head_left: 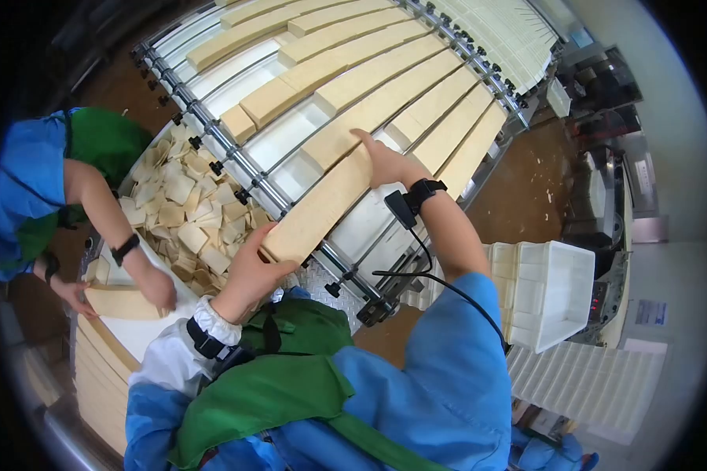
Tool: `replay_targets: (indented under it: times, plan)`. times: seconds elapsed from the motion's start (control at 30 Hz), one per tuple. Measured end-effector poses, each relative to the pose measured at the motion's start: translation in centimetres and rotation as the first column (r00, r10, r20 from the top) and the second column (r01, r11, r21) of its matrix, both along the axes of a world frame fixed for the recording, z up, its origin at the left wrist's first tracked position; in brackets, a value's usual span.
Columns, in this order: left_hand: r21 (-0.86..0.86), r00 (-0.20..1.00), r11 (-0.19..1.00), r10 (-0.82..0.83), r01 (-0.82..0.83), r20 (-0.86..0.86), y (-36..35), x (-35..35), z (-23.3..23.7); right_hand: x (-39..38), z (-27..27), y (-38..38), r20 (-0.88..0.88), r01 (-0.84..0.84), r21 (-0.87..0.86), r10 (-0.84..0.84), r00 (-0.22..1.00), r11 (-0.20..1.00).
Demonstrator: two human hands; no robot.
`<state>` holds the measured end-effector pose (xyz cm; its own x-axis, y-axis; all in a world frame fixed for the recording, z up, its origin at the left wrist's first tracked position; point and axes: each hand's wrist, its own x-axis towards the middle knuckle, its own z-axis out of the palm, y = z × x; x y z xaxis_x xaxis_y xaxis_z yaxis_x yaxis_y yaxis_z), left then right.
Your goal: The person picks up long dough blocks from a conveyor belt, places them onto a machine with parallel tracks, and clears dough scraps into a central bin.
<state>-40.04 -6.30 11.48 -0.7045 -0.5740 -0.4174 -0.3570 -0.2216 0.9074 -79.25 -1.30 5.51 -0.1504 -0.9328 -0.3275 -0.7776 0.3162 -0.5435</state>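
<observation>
My left hand [251, 271] grips the near end of a long pale slab [322, 206], thumb on top. The far end of that slab is held by my right hand [389, 161], which wears a black wrist device with a cable. The slab lies at an angle over the near edge of a conveyor [291, 180] whose white lanes carry several similar long slabs [385, 86] lined up in parallel.
A bin of broken pale pieces [188, 208] sits left of the conveyor. A co-worker in blue with a green apron [71, 173] handles another slab [122, 302] on a stack at lower left. White crates [558, 290] stand at right, above ribbed white trays.
</observation>
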Motion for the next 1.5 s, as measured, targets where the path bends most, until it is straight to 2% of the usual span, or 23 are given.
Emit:
replay_targets:
  times: [0.03, 0.1, 0.13, 0.17, 0.2, 0.23, 0.3, 0.37, 0.53, 0.7, 0.77, 0.9, 0.97, 1.0, 1.1, 1.17, 1.2, 1.27, 1.3, 1.37, 1.4, 1.47, 1.5]
  plan:
    - [0.006, 1.0, 1.0, -0.006, 0.006, -0.005, -0.1, -0.7, -0.4, 0.2, 0.7, 0.0, 0.006, 0.004, -0.002, -0.004, 1.0, 1.0]
    - [-0.053, 0.999, 0.997, -0.047, 0.048, 0.006, -0.6, -2.5, -1.6, 0.9, 2.4, 0.5, -0.4, 0.143, 0.085, -0.098, 0.911, 0.986]
    - [-0.11, 0.997, 0.991, -0.081, 0.082, 0.009, -0.9, -3.5, -2.3, 1.3, 2.4, 1.0, -0.396, 0.146, 0.084, -0.101, 0.913, 0.986]
    - [-0.11, 0.996, 0.99, -0.083, 0.084, 0.012, -1.0, -4.5, -3.1, 1.7, 2.4, 1.7, -0.576, 0.056, -0.267, -0.206, 0.791, 0.962]
    - [-0.097, 0.999, 0.994, -0.043, 0.043, -0.005, -0.9, -5.6, -3.9, 2.4, 2.5, 2.5, -0.676, -0.115, -0.555, -0.366, 0.64, 0.824]
    - [-0.082, 1.0, 0.997, -0.004, 0.002, -0.02, -0.9, -6.6, -4.2, 3.9, 2.7, 3.4, -0.673, -0.109, -0.554, -0.368, 0.642, 0.825]
    - [-0.056, 0.998, 0.998, -0.03, 0.033, 0.063, -0.8, -8.2, -4.1, 8.7, 3.6, 4.9, -0.311, 0.198, -0.495, -0.385, 0.869, 0.846]
    - [-0.211, 0.992, 0.975, 0.091, -0.071, 0.089, -0.1, -8.7, -5.5, 13.7, 4.4, 6.3, -0.117, 0.287, -0.473, -0.382, 0.917, 0.833]
    - [-0.203, 0.98, 0.96, 0.197, -0.193, 0.0, 0.5, -8.2, -7.3, 18.6, 1.8, 7.0, -0.087, 0.341, -0.518, -0.445, 0.891, 0.784]
    - [-0.21, 0.982, 0.96, 0.175, -0.187, -0.072, 0.7, -6.1, -9.0, 20.1, 1.9, 6.7, -0.022, 0.426, -0.543, -0.52, 0.854, 0.724]
    - [-0.047, 0.945, 0.964, 0.246, -0.261, -0.216, 1.2, -5.6, -9.2, 20.7, 2.5, 6.8, -0.013, 0.431, -0.501, -0.505, 0.863, 0.75]
    - [-0.146, 0.965, 0.964, 0.196, -0.223, -0.174, 0.8, -5.7, -8.2, 20.4, 1.6, 5.8, 0.008, 0.443, -0.467, -0.497, 0.867, 0.765]
    - [-0.286, 0.996, 0.957, 0.073, -0.057, 0.047, 0.7, -6.4, -6.4, 19.5, -0.3, 4.8, -0.025, 0.389, -0.619, -0.512, 0.859, 0.682]
    - [-0.285, 0.996, 0.956, 0.081, -0.066, 0.043, 0.8, -6.3, -6.4, 19.3, -0.3, 4.6, -0.03, 0.38, -0.621, -0.505, 0.863, 0.686]
    - [-0.318, 0.995, 0.945, 0.094, -0.078, 0.037, 0.2, -5.9, -6.8, 18.1, -0.4, 4.5, -0.039, 0.385, -0.456, -0.451, 0.892, 0.802]
    - [-0.056, 0.984, 0.988, 0.138, -0.145, -0.112, -1.0, -3.6, -8.4, 17.2, -0.9, 4.8, 0.07, 0.424, -0.364, -0.429, 0.901, 0.83]
    - [-0.071, 0.986, 0.987, 0.134, -0.142, -0.098, -1.5, -1.8, -5.6, 17.0, -0.7, 5.0, 0.067, 0.415, -0.366, -0.421, 0.905, 0.833]
    - [-0.177, 0.974, 0.959, 0.224, -0.223, -0.013, -3.4, 2.2, -6.7, 16.8, 0.0, 4.9, 0.28, 0.477, -0.336, -0.397, 0.874, 0.812]
    - [-0.178, 0.972, 0.956, 0.234, -0.233, -0.015, -4.2, 4.0, -7.7, 17.0, 0.6, 4.3, 0.279, 0.468, -0.338, -0.388, 0.878, 0.816]
    - [-0.414, 0.886, 0.808, 0.464, -0.419, 0.01, -4.9, 7.0, -9.7, 17.4, 2.0, 2.6, 0.253, 0.409, -0.547, -0.322, 0.912, 0.73]
    - [-0.417, 0.883, 0.804, 0.469, -0.423, 0.007, -4.7, 8.0, -9.5, 17.4, 1.9, 1.3, 0.253, 0.405, -0.55, -0.317, 0.914, 0.73]
    - [-0.347, 0.885, 0.853, 0.452, -0.39, 0.116, -3.8, 9.7, -8.8, 17.1, 1.1, -1.5, -0.032, 0.283, -0.627, -0.387, 0.921, 0.725]
    - [-0.348, 0.882, 0.85, 0.458, -0.396, 0.114, -3.2, 10.3, -8.7, 17.0, 0.6, -2.4, -0.033, 0.277, -0.629, -0.381, 0.924, 0.727]
